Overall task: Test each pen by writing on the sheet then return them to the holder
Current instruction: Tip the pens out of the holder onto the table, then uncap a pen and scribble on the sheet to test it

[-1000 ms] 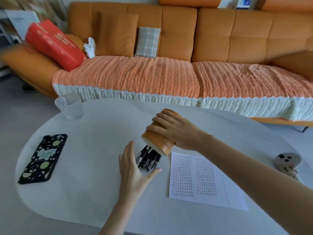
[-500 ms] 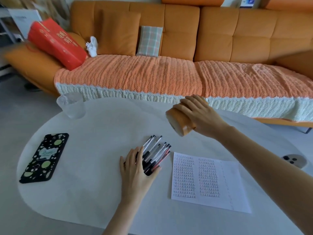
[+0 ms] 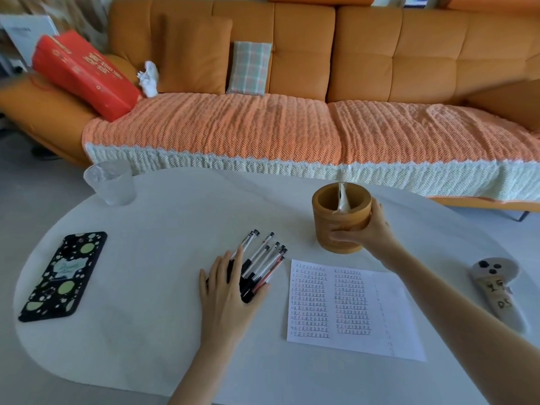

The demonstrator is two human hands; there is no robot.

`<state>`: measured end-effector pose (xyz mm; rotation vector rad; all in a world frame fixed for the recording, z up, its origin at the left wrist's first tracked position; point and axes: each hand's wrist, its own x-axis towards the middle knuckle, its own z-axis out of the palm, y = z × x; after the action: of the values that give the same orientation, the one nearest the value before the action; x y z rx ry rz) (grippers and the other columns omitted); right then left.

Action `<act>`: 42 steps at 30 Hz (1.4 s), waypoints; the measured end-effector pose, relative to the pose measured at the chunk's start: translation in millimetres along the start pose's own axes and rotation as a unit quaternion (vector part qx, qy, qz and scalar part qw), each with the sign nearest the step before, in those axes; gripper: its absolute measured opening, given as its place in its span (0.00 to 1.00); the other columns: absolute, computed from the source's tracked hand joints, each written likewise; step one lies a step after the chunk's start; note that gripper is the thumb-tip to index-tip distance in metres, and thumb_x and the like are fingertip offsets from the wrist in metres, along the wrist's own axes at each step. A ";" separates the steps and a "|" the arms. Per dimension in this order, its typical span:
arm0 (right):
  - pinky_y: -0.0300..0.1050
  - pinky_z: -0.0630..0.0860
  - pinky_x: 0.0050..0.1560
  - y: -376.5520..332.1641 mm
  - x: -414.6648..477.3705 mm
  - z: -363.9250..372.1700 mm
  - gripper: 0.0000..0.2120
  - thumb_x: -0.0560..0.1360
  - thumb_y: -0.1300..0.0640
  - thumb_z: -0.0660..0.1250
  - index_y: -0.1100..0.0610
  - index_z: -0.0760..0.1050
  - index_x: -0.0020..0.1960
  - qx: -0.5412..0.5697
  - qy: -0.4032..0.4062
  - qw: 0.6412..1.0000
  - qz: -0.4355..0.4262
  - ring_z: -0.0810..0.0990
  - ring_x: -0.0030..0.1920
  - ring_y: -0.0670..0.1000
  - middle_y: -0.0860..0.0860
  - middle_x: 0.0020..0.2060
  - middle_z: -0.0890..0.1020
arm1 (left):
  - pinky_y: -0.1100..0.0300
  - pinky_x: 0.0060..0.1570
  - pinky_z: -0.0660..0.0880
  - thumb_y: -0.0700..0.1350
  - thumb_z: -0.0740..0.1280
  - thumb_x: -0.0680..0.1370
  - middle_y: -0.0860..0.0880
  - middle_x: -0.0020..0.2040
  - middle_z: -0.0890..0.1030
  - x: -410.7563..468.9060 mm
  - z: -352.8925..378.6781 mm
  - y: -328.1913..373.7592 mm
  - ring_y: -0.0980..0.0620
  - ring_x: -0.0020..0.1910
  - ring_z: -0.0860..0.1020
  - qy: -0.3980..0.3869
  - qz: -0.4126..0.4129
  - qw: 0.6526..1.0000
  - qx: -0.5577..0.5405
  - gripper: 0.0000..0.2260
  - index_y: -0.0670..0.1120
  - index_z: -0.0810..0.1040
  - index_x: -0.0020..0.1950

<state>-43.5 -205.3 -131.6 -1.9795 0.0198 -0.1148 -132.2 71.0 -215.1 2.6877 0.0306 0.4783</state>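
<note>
Several pens (image 3: 264, 260) lie in a loose bundle on the white table (image 3: 163, 229), tips pointing away from me. My left hand (image 3: 226, 283) rests flat on their near ends, fingers straight. Right of the pens lies the sheet (image 3: 350, 305), covered in rows of handwritten marks. Behind the sheet the brown round holder (image 3: 340, 220) stands upright on the table, a crumpled white paper inside it. My right hand (image 3: 369, 232) grips the holder's right side.
A frosted glass (image 3: 111, 182) stands at the table's far left edge. A black patterned phone (image 3: 64, 274) lies at the left. A grey controller-shaped object (image 3: 496, 285) lies at the right. An orange sofa (image 3: 321, 68) runs behind the table.
My right hand turned the tipped holder upright and set it on the table behind the sheet. The pens spilled out and my left hand came down flat on them.
</note>
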 end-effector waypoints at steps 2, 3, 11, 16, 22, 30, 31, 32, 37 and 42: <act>0.41 0.71 0.51 5.3 0.3 -1.5 0.44 0.58 0.59 0.82 0.47 0.62 0.67 0.021 -0.015 0.999 0.018 0.72 0.60 0.49 0.52 0.62 0.70 | 0.44 0.71 0.54 0.69 0.54 0.71 0.47 0.71 0.68 -0.2 -1.1 0.5 0.45 0.71 0.64 -0.004 0.000 1.000 -0.015 0.36 0.53 0.59 0.75; 0.43 0.72 0.52 8.1 0.2 -2.4 0.45 0.57 0.57 0.83 0.46 0.62 0.66 0.029 -0.023 0.999 0.026 0.72 0.61 0.50 0.52 0.62 0.71 | 0.44 0.71 0.53 0.69 0.54 0.71 0.47 0.71 0.68 -0.4 -1.4 0.6 0.45 0.72 0.63 -0.007 0.001 1.000 -0.022 0.35 0.54 0.59 0.75; 0.39 0.72 0.52 6.6 -9.2 -0.7 0.43 0.60 0.64 0.80 0.49 0.59 0.66 0.058 -0.044 0.997 0.034 0.73 0.57 0.44 0.47 0.58 0.73 | 0.47 0.73 0.47 0.63 0.58 0.72 0.50 0.70 0.68 -1.2 -2.0 0.4 0.46 0.75 0.57 -0.006 0.039 0.995 -0.091 0.16 0.53 0.70 0.52; 0.34 0.70 0.50 4.9 -12.2 0.2 0.48 0.63 0.64 0.79 0.53 0.52 0.71 0.039 -0.055 0.996 0.051 0.69 0.63 0.50 0.51 0.62 0.69 | 0.51 0.73 0.46 0.56 0.65 0.74 0.51 0.71 0.66 -1.2 -4.3 1.3 0.48 0.74 0.58 0.002 0.039 0.989 -0.145 0.09 0.51 0.71 0.44; 0.51 0.59 0.71 -8.2 -42.6 0.1 0.54 0.63 0.53 0.78 0.49 0.45 0.76 0.009 0.073 0.997 0.034 0.58 0.73 0.52 0.53 0.73 0.56 | 0.47 0.73 0.50 0.53 0.67 0.75 0.52 0.69 0.69 -5.2 -15.4 4.5 0.50 0.73 0.61 0.044 0.060 0.978 -0.196 0.09 0.48 0.74 0.43; 0.42 0.74 0.41 -45.8 -133.3 51.1 0.16 0.72 0.42 0.67 0.48 0.76 0.56 0.129 -0.063 0.989 -0.026 0.77 0.41 0.46 0.49 0.41 0.81 | 0.56 0.56 0.72 0.50 0.66 0.75 0.54 0.54 0.77 -12.1 -57.4 65.9 0.55 0.57 0.75 0.085 0.162 0.940 -0.287 0.08 0.47 0.76 0.48; 0.42 0.74 0.38 -49.4 -136.8 56.8 0.10 0.74 0.47 0.68 0.49 0.79 0.53 0.147 -0.082 0.986 -0.022 0.79 0.40 0.48 0.50 0.40 0.83 | 0.58 0.53 0.74 0.50 0.66 0.75 0.55 0.51 0.78 -16.0 -58.9 76.2 0.56 0.54 0.76 0.062 0.169 0.939 -0.293 0.08 0.47 0.76 0.49; 0.42 0.74 0.35 -51.9 -139.0 59.6 0.06 0.76 0.52 0.67 0.52 0.81 0.49 0.161 -0.076 0.984 -0.023 0.79 0.38 0.49 0.52 0.39 0.84 | 0.59 0.49 0.75 0.51 0.67 0.75 0.56 0.49 0.79 -20.3 -59.4 85.0 0.58 0.52 0.77 0.040 0.162 0.940 -0.297 0.08 0.48 0.75 0.50; 0.39 0.71 0.29 -41.5 -145.5 46.5 0.10 0.77 0.59 0.64 0.63 0.81 0.44 0.234 0.037 0.972 0.003 0.73 0.29 0.51 0.63 0.31 0.79 | 0.62 0.33 0.75 0.60 0.65 0.71 0.58 0.42 0.78 -29.1 -52.4 94.0 0.59 0.38 0.78 -0.063 0.090 0.938 -0.329 0.18 0.50 0.71 0.54; 0.38 0.70 0.27 -17.1 -148.5 38.1 0.11 0.77 0.58 0.64 0.63 0.79 0.40 0.241 0.068 0.967 0.050 0.73 0.27 0.51 0.54 0.27 0.79 | 0.52 0.37 0.75 0.54 0.61 0.78 0.55 0.38 0.78 -35.3 -32.4 91.6 0.56 0.36 0.76 -0.176 0.127 0.931 -0.294 0.08 0.51 0.74 0.51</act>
<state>-188.5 -153.6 -141.7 -1.4786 0.1668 -0.1723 -180.7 -3.5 -162.4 2.1435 -0.4893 0.0459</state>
